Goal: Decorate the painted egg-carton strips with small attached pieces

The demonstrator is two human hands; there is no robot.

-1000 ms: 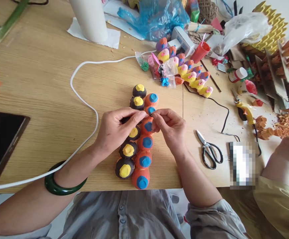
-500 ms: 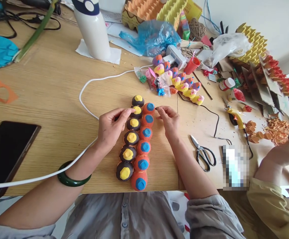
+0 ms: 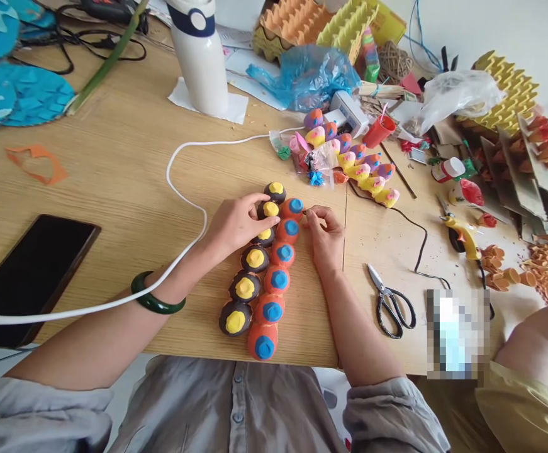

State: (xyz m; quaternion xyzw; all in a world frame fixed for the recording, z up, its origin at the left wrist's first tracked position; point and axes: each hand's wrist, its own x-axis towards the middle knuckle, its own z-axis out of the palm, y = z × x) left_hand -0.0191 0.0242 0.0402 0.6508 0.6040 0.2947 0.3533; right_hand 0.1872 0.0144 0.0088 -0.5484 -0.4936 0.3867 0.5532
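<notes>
Two rows of egg-carton cups stand on the table before me. The left row of black cups [image 3: 244, 287] bears yellow clay discs; the right row of orange cups [image 3: 272, 311] bears blue discs. My left hand [image 3: 238, 221] is over the upper black cups, thumb and fingers apart, thumb tip near a yellow disc. My right hand [image 3: 325, 234] is at the right of the top orange cup, thumb and forefinger pinched on a tiny dark bit that I cannot make out. A green bangle [image 3: 158, 303] circles my left wrist.
Black-handled scissors [image 3: 391, 302] lie right of my right arm, a phone [image 3: 33, 277] at the left. A white cable [image 3: 174, 258] crosses over my left forearm. Painted carton cups [image 3: 359, 171] and a white bottle [image 3: 202, 69] stand behind. Another person's arm [image 3: 533, 340] is at the right.
My left hand has gone from a pinch above the black cups to spread fingers. My right hand stays pinched beside the top orange cup. The view has shifted a little.
</notes>
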